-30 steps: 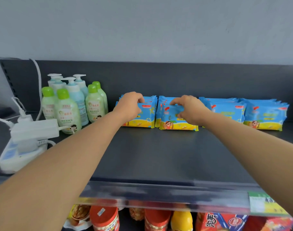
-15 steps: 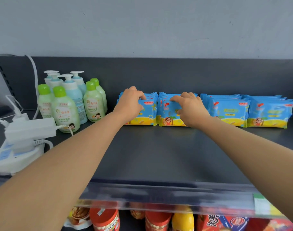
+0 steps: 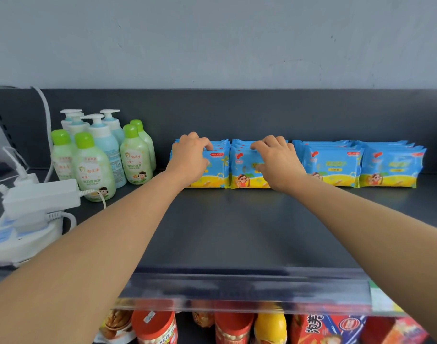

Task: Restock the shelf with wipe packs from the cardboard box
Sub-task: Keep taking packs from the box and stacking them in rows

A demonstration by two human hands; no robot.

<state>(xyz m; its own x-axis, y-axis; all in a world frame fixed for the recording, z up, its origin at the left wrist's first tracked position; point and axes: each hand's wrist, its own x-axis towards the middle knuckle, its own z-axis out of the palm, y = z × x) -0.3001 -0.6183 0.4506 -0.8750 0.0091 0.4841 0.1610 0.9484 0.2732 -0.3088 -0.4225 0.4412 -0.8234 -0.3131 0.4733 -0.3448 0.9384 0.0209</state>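
Our left grip (image 3: 190,157) and right grip (image 3: 278,165) each curl over wipe packs (image 3: 334,165) standing in rows at the shelf (image 3: 237,232) back; bare shelf runs forward to its front lip

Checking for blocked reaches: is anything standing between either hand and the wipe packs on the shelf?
Nothing visible does. The left hand grips the leftmost wipe packs, the right hand the next stack. The bottles stand off to the left, apart.

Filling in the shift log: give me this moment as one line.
left grip holds leftmost wipe stack | right grip holds second wipe stack | shelf: four stacks upright
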